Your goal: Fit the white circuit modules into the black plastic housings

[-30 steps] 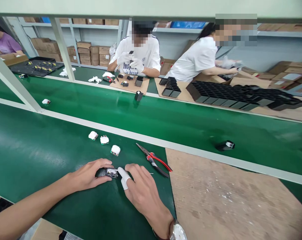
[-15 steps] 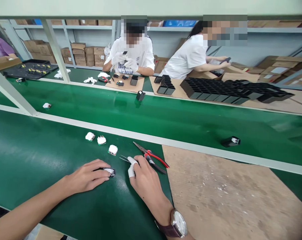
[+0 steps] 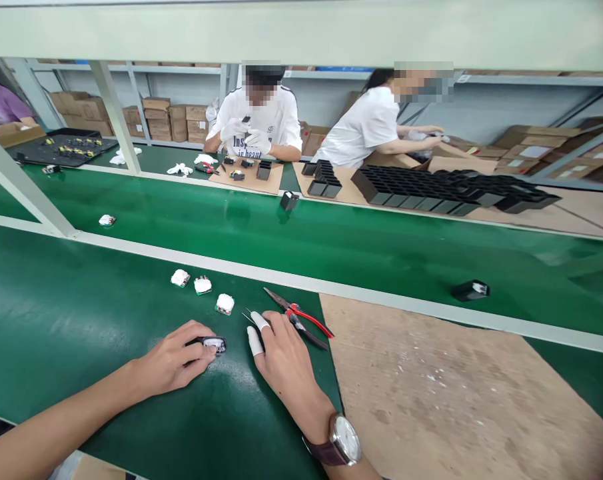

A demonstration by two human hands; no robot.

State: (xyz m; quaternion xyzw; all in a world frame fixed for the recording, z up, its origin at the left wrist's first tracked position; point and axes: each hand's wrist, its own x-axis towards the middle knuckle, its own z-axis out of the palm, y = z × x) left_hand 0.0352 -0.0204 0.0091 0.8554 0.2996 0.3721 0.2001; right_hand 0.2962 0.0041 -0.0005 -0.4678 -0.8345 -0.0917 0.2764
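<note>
My left hand is closed around a small black plastic case, its open end facing right and white material showing inside. White finger cots cover the thumb and index finger of my right hand. That hand holds a pair of thin tweezers, mostly hidden under the fingers, with the tips pointing to the upper left. Just beyond my hands, three small circuit boards topped with white paste lie in a slanting row. Red-and-black long-nose pliers rest beside my right fingers.
A cardboard sheet covers the bench at right. Past a pale rail runs a green belt carrying a black case, another black case and a pasted board. Two co-workers sit opposite, near rows of black cases.
My right thumb and index finger have spread apart a little. My left hand has shifted slightly left with the case. On the belt, the cases and the board have moved right.
</note>
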